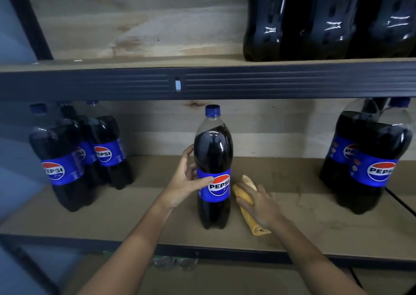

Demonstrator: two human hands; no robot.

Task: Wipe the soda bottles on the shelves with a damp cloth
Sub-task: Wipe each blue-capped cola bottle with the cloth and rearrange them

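Shelving unit: dark metal frame, board decks; middle shelf [315, 222] fills most of the view, upper shelf [135, 35] above it behind a ribbed dark front rail [90, 82]

Upper shelf, right end: pack of large dark bottles [326, 19], only lower bodies in view

Middle shelf, right: two Pepsi bottles [369, 159] standing close together, blue labels facing out. Middle shelf, left: cluster of smaller Pepsi bottles [74, 155], upright, well apart from the centre

Centre: single Pepsi bottle [213, 166], upright on the middle shelf near its front edge, blue cap on, dark liquid up to the shoulder, label facing the camera

Left hand [183, 177]: wrapped around the left side of the centre bottle at label height, thumb across the front of the label, fingers curled behind

Yellow cloth [245, 195]: folded, lying on the shelf just right of the centre bottle's base, one end reaching toward the front edge

Right hand [261, 202]: lying on top of the cloth, fingers spread and fairly straight; whether they pinch the cloth cannot be told

Below the front rail: clear bottle tops [173, 263], blurred
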